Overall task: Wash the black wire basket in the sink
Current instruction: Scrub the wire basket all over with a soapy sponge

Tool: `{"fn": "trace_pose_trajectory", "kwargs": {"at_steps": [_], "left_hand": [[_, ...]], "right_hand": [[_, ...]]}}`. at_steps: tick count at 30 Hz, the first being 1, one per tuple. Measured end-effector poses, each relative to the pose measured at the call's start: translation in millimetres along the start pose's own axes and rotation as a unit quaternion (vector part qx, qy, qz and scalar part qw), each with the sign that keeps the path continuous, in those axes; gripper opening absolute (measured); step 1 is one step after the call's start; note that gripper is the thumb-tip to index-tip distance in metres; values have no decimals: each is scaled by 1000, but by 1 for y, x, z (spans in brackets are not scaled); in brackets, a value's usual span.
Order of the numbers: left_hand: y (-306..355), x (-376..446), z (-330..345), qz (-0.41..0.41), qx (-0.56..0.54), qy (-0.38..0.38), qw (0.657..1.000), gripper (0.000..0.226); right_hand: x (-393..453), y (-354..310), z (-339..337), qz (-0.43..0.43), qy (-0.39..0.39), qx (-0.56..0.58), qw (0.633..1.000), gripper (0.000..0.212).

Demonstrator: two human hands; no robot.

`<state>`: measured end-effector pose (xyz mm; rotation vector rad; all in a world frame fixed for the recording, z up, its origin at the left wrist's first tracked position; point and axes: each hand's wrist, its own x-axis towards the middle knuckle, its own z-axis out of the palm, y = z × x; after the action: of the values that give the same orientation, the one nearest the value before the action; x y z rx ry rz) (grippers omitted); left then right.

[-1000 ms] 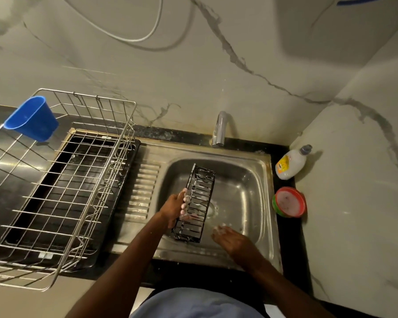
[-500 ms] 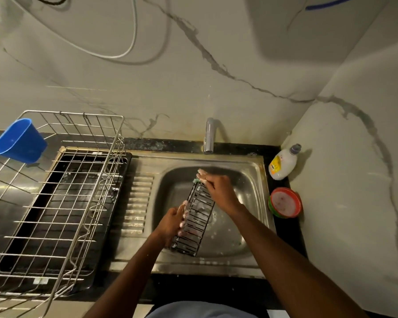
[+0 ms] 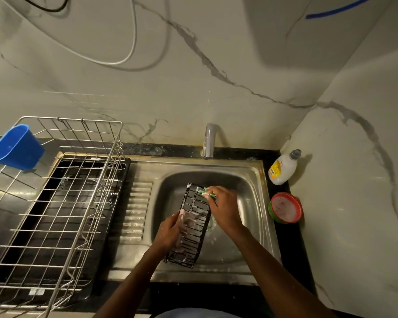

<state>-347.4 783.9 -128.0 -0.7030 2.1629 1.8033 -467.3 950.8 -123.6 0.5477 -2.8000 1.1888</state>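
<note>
At the far left edge, a blue plastic cup (image 3: 15,146) hangs on the rim of a silver wire dish rack (image 3: 53,203) that fills the left third of the frame over a black drip tray (image 3: 115,180). Right of it, the ribbed drainboard gives way to the stainless steel sink (image 3: 251,193) at centre. The left hand (image 3: 170,232) grips the soapy black wire basket (image 3: 190,226) along its left side, fingers curled through the wires. The basket stands tilted inside the basin, with open basin to its right. The right hand (image 3: 223,207) pinches a green scrub pad (image 3: 207,192) against the basket's far end. On the black bench at right, just beside the wall, stand a white dish-soap bottle (image 3: 283,168) and a red round tub (image 3: 285,207).
</note>
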Motion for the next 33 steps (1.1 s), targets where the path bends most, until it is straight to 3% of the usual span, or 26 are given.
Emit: {"fn": "trace_pose_trajectory", "kwargs": {"at_steps": [2, 6, 11, 15, 18, 21, 22, 24, 28, 33], "left_hand": [[3, -3, 4, 8, 19, -6, 1000, 32], [17, -1, 4, 40, 163, -16, 986, 34], [26, 2, 8, 88, 94, -56, 990, 22], [57, -6, 19, 85, 21, -80, 993, 26], [69, -9, 28, 64, -23, -76, 995, 31], [77, -10, 37, 16, -72, -32, 997, 61], [78, -11, 39, -1, -88, -5, 996, 52], [78, -12, 49, -22, -114, 30, 993, 30], [71, -7, 57, -53, -111, 70, 990, 32], [65, 3, 59, -33, -41, 47, 997, 23]], "right_hand": [[-9, -5, -4, 3, 38, 22, 999, 10], [-28, -4, -12, 8, 60, 49, 997, 7], [-36, -2, -18, 16, 39, 40, 998, 5], [-44, 5, -34, 20, 26, 84, 996, 6], [-51, 24, -56, 81, 57, 126, 987, 11], [-51, 64, -87, 159, 117, 77, 977, 10], [-49, 80, -100, 187, 123, 57, 973, 10], [-47, 120, -122, 238, 110, 7, 965, 19], [-36, 173, -144, 303, 44, -109, 946, 47], [-28, 179, -133, 281, -40, -150, 947, 29]]}}
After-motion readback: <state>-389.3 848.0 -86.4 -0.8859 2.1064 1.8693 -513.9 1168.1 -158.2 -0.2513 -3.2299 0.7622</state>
